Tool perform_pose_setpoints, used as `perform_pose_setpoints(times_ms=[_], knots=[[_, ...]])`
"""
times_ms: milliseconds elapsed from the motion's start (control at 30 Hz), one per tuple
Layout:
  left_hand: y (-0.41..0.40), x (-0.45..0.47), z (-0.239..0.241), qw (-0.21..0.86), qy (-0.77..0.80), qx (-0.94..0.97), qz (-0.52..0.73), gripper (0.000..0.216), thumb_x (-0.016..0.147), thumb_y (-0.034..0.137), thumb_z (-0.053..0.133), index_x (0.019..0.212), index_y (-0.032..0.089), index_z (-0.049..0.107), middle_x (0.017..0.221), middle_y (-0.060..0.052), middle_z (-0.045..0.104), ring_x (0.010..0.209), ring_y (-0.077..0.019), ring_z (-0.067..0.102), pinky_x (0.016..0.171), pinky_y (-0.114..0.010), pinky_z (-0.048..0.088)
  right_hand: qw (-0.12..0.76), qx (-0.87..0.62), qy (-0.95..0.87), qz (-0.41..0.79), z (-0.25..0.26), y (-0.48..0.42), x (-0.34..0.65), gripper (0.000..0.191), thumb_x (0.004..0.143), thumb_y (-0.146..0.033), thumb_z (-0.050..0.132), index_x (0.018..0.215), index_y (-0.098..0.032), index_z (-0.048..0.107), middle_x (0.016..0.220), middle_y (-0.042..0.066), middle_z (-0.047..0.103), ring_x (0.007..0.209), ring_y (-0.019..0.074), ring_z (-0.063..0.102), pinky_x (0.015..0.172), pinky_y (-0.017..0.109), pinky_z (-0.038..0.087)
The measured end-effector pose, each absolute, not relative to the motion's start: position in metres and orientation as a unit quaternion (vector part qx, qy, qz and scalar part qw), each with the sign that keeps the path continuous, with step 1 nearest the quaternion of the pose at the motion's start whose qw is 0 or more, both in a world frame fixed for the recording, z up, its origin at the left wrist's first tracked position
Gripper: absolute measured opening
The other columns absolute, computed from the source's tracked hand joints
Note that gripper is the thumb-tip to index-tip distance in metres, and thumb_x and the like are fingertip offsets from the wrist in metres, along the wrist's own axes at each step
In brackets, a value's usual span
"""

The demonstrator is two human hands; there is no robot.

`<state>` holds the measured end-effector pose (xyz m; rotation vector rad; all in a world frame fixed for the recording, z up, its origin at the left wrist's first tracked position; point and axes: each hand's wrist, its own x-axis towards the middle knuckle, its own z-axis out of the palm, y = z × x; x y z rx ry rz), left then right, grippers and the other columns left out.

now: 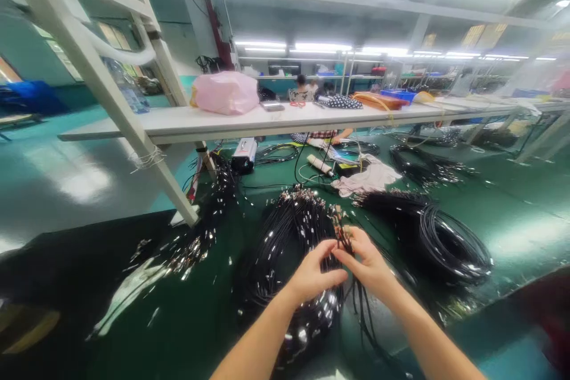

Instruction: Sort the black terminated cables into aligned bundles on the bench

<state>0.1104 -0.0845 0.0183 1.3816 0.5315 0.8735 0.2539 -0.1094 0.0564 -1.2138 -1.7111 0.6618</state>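
My right hand [367, 258] is closed round a small bunch of black cables [363, 309], just below their ends. The ends, with small light and copper-coloured tips [339, 222], stick up above my fingers. From the left, my left hand [314, 273] curls its fingertips against the same bunch, close to my right thumb. What its fingers pinch is partly hidden. Beneath and behind my hands lies a large coil of black cables [267, 255] with shiny metal ends gathered at the far side. The loose lengths of the held cables hang down toward me.
Another black cable coil [454, 243] lies right, more cable ends [191, 255] left. Behind are a crumpled cloth [371, 175], a white handled tool [319, 164] and a grey box [244, 154]. A raised shelf [173, 127] carries a pink bag [226, 92]. Another person's arm [342, 135] shows beyond.
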Motion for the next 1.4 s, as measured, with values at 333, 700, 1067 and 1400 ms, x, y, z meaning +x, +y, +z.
perform_pose_setpoints(times_ms=[333,700,1067,1400], knots=[[-0.089,0.135,0.019,0.855,0.083,0.426,0.284,0.029,0.071,0.038,0.062,0.083,0.012,0.055,0.056,0.002,0.043,0.049,-0.0079,0.044,0.049,-0.021,0.038,0.389,-0.466,-0.655,0.450,0.078,-0.103,0.271,0.032,0.080,-0.038,0.050,0.108,-0.023,0.056,0.101,0.005,0.061,0.092,0.0213,0.058,0.079,0.035,0.048],[-0.097,0.140,0.019,0.826,0.206,0.383,0.360,0.030,0.072,0.041,0.059,0.072,0.012,0.051,0.059,0.000,0.047,0.046,-0.0074,0.044,0.046,-0.021,0.034,0.282,-0.449,-0.785,0.321,0.130,-0.066,0.249,0.035,0.085,-0.037,0.039,0.098,-0.016,0.064,0.101,0.007,0.066,0.095,0.0207,0.059,0.085,0.037,0.045],[-0.100,0.143,0.025,0.798,0.163,0.340,0.469,0.030,0.074,0.037,0.059,0.093,0.024,0.039,0.071,0.004,0.048,0.044,-0.0055,0.043,0.040,-0.017,0.031,0.275,-0.459,-0.806,0.254,0.132,-0.058,0.252,0.030,0.083,-0.026,0.041,0.104,-0.014,0.060,0.101,0.007,0.065,0.092,0.0181,0.060,0.081,0.031,0.047],[-0.084,0.133,0.005,0.736,0.242,0.472,0.421,0.028,0.078,0.040,0.052,0.084,0.013,0.054,0.067,-0.001,0.049,0.053,-0.0092,0.047,0.049,-0.022,0.040,0.203,-0.453,-0.824,0.275,0.120,-0.062,0.245,0.036,0.083,-0.024,0.041,0.118,-0.018,0.050,0.106,0.005,0.062,0.086,0.0161,0.061,0.075,0.030,0.049]])
